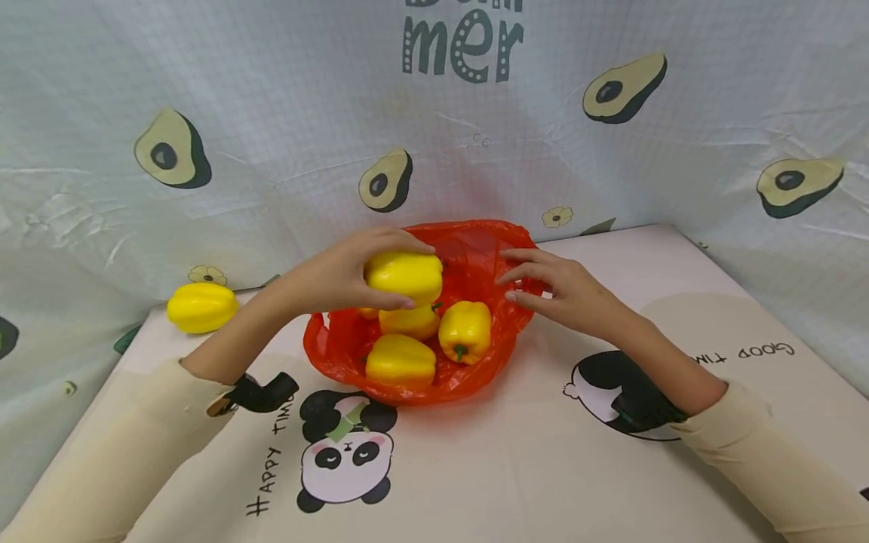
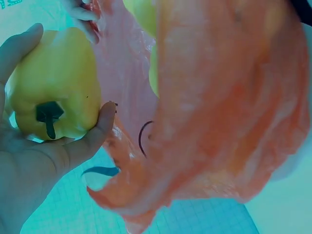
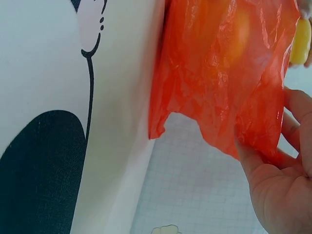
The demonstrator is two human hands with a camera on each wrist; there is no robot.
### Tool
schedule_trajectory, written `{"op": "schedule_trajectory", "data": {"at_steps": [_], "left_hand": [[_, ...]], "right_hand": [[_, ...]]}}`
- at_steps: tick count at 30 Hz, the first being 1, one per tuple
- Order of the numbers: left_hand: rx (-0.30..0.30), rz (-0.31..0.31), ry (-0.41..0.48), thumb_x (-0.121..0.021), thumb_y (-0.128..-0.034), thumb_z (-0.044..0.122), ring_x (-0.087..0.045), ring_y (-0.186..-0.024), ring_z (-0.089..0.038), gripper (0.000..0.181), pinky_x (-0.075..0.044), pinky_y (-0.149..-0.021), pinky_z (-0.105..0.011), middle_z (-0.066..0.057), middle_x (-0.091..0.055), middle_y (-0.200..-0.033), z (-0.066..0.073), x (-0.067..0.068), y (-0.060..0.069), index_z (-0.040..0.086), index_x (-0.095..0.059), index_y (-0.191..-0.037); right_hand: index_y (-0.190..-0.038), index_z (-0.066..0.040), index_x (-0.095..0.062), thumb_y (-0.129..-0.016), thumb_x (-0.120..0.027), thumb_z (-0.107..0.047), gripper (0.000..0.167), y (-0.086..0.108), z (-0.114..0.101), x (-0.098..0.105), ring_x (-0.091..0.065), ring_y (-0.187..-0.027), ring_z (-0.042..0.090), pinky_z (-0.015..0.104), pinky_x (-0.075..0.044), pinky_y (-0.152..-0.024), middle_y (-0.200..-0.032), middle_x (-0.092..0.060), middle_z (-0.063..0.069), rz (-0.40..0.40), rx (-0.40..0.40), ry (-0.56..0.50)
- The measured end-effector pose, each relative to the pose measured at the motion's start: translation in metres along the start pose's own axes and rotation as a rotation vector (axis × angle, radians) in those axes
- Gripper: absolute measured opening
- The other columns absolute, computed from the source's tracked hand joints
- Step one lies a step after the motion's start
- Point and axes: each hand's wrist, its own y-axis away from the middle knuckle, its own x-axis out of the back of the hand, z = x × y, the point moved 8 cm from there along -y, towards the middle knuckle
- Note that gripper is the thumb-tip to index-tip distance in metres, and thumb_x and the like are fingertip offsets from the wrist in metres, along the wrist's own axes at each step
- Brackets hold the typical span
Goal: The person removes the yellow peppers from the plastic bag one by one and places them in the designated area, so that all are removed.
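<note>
A yellow bell pepper (image 1: 405, 277) is gripped in my left hand (image 1: 376, 260) above a red plastic bag (image 1: 407, 394). In the left wrist view this pepper's green stem (image 2: 50, 117) faces the camera, with thumb and fingers on its opposite sides. The bag lies open on the table. Inside are several yellow peppers, among them one with its stem toward me (image 1: 465, 332) and one near the front rim (image 1: 400, 360). At the bag's right rim, my right hand (image 1: 563, 290) holds the thin film between thumb and fingers; the film partly hides the thumb tip in the right wrist view.
Another yellow pepper (image 1: 202, 308) lies at the table's far left edge. The table (image 1: 475, 475) has a printed cover with pandas and lettering. Right behind it hangs a pale sheet (image 1: 271, 90) printed with avocados.
</note>
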Motion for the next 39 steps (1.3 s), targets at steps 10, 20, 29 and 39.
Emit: {"op": "schedule_trajectory", "data": {"at_steps": [10,20,29,39], "left_hand": [[-0.031,0.057,0.059,-0.084,-0.085,0.019,-0.047,-0.134,-0.021,0.058,-0.051,-0.101,-0.044,0.002,-0.053,-0.148,-0.001,0.003,0.021,0.018,-0.062,-0.138],[0.0,0.074,0.079,-0.083,-0.085,0.018,-0.049,-0.134,-0.017,0.061,-0.052,-0.101,-0.042,0.008,-0.053,-0.149,-0.003,0.005,0.038,0.024,-0.06,-0.141],[0.045,0.121,0.058,-0.084,-0.0849,0.015,-0.056,-0.113,-0.016,0.061,-0.054,-0.093,-0.029,0.009,-0.058,-0.139,-0.006,0.012,0.055,0.025,-0.059,-0.14],[0.044,0.192,0.004,-0.083,-0.0847,0.013,-0.054,-0.119,-0.019,0.062,-0.053,-0.091,-0.023,0.002,-0.053,-0.146,-0.003,0.021,0.067,0.023,-0.058,-0.141]], "right_hand": [[-0.122,-0.018,-0.073,-0.096,-0.072,-0.022,0.026,0.001,0.001,0.0,-0.057,-0.117,0.023,0.039,-0.057,-0.078,-0.151,-0.051,0.007,-0.001,0.0,-0.006],[-0.122,-0.017,-0.074,-0.097,-0.071,-0.021,0.025,0.003,0.002,0.0,-0.057,-0.116,0.025,0.04,-0.056,-0.078,-0.15,-0.052,0.009,-0.004,-0.01,-0.011],[-0.122,-0.018,-0.073,-0.096,-0.072,-0.021,0.026,0.004,0.001,0.001,-0.057,-0.116,0.024,0.034,-0.056,-0.076,-0.15,-0.052,0.008,-0.006,-0.013,-0.007],[-0.123,-0.018,-0.073,-0.096,-0.072,-0.02,0.028,0.006,0.004,0.003,-0.058,-0.112,0.022,0.032,-0.056,-0.075,-0.15,-0.052,0.007,-0.001,-0.007,0.002]]}}
